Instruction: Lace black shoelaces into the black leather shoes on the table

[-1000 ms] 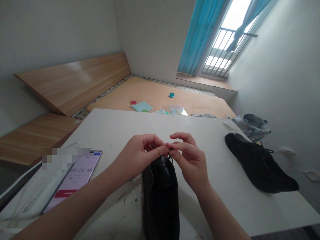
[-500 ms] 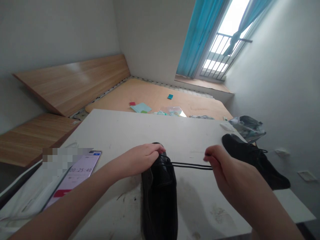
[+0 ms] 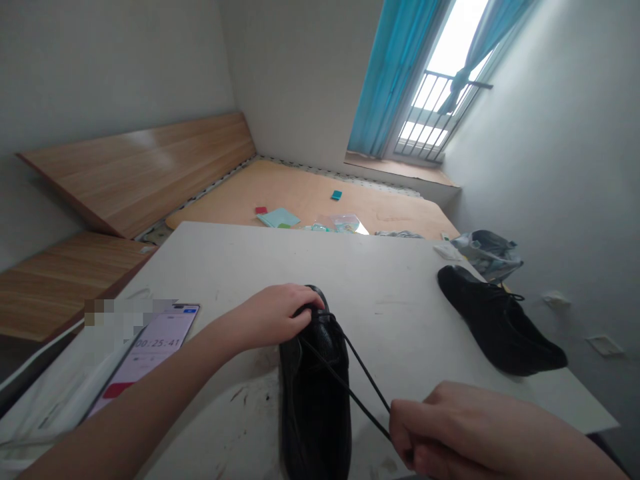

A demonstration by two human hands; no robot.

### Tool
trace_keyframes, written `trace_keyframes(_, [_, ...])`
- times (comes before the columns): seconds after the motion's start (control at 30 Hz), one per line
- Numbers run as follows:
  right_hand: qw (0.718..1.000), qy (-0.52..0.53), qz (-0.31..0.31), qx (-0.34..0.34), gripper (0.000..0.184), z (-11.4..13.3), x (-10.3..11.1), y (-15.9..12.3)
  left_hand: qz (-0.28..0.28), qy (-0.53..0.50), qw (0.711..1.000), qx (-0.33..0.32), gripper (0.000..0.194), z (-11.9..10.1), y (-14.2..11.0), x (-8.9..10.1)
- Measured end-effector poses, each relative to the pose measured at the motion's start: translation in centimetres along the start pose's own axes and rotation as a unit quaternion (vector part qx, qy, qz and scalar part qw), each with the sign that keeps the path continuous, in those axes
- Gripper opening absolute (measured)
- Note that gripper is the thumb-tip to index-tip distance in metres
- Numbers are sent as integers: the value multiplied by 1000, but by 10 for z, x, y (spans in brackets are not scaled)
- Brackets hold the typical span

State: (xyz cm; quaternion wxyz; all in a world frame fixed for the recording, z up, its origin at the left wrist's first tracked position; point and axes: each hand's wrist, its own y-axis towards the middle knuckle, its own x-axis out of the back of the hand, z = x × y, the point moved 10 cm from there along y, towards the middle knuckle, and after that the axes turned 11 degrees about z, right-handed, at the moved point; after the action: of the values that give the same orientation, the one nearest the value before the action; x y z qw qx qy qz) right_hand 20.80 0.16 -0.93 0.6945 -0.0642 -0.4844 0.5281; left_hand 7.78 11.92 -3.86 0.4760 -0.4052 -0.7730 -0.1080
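A black leather shoe stands on the white table, its toe pointing away from me. My left hand is closed over the toe end of the shoe and presses it down. My right hand is closed in a fist near the bottom edge of the view, gripping both strands of the black shoelace. The lace runs taut from the shoe's front down to that fist.
A second black shoe lies on the table at the right, with a grey bag behind it. A phone showing a timer lies at the left. Behind the table a bare bed board holds small packets. A window is at upper right.
My right hand has pulled the lace from the shoe's front, first out to the right, then down toward me. My left hand dropped onto the shoe's toe and stays there.
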Motion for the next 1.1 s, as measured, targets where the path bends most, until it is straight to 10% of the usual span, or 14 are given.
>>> trace_keyframes(0.33, [960,176,-180,119,16,45,41,1,-46,26,998,33,17,-2,8,-2])
trace_keyframes(0.53, [929,288,-130,192,11,67,32,24,-69,-2,994,90,28,9,7,1])
trace_keyframes(0.77, [715,507,-345,336,13,28,76,-1,-8,-47,997,58,40,19,2,3])
trace_keyframes(1.1, [724,491,-315,367,14,35,78,0,-21,14,999,31,12,8,-4,3])
